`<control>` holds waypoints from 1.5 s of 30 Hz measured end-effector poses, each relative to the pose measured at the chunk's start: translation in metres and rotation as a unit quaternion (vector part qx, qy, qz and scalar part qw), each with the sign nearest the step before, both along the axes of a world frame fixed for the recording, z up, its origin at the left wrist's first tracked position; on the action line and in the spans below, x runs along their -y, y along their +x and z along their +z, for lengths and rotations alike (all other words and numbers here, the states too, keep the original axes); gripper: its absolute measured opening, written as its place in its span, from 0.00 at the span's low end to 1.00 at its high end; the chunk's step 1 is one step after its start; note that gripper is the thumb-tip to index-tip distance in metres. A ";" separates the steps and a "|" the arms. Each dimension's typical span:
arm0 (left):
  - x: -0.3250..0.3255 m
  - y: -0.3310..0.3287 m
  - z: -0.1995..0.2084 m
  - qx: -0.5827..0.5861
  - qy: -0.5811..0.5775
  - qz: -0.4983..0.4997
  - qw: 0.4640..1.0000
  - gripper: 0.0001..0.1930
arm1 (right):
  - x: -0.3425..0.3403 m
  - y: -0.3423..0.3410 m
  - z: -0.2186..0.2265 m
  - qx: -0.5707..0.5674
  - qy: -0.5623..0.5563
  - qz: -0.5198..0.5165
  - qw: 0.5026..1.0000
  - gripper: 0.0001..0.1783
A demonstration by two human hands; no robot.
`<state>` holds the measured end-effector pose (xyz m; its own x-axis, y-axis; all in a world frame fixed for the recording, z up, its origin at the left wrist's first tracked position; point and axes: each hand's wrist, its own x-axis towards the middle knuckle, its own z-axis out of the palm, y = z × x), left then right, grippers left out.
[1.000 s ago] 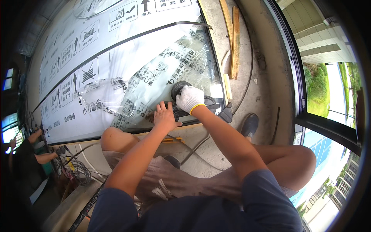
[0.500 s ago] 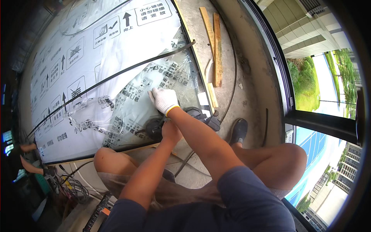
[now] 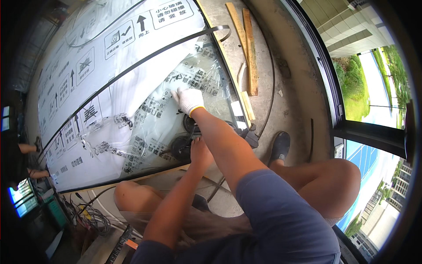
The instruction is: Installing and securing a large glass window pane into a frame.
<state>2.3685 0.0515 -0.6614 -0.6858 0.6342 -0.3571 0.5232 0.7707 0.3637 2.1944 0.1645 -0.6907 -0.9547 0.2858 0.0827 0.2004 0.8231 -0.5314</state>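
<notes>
A navy sleeve is filling the lwr ctr of the frame, w/ bent knees showing lwr L & lwr R. Just below ctr, the bare left hand is resting against a black suction lifter, its fingers bending at the edge; can't tell if they're gripping. The lifter's round pads are sitting nr ctr frame, on the lwr R part of a film-wrapped panel, w/ the right forearm partly covering them. Slightly above ctr, the right hand, in a white glove w/ yellow cuff, is lying over the printed film, fingers bending loosely; can't tell if they're pinching any film. A dark shoe is showing R of ctr; cables are tangling lwr L. A white sheet is covering the panel's upper L, a dark strap running diagonally across. Wood strips are lying upper ctr-R, on the floor. Part of another person is showing far L. Far R, a black window frame is standing before greenery.
</notes>
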 end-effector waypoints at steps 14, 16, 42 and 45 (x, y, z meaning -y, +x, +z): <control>0.089 -0.051 0.198 0.273 -0.207 -0.137 0.930 0.20 | 0.066 0.148 0.048 -0.079 -0.157 0.315 0.933 0.15; 0.097 -0.066 0.212 0.230 -0.073 -0.066 0.968 0.19 | 0.085 0.143 0.033 -0.037 -0.212 0.330 0.919 0.14; 0.110 -0.082 0.179 0.279 0.080 0.112 0.950 0.21 | 0.187 0.134 0.017 0.239 -0.084 0.374 0.892 0.08; 0.108 -0.086 0.178 0.264 0.051 0.088 0.959 0.22 | 0.165 0.137 0.024 0.161 -0.073 0.338 0.925 0.08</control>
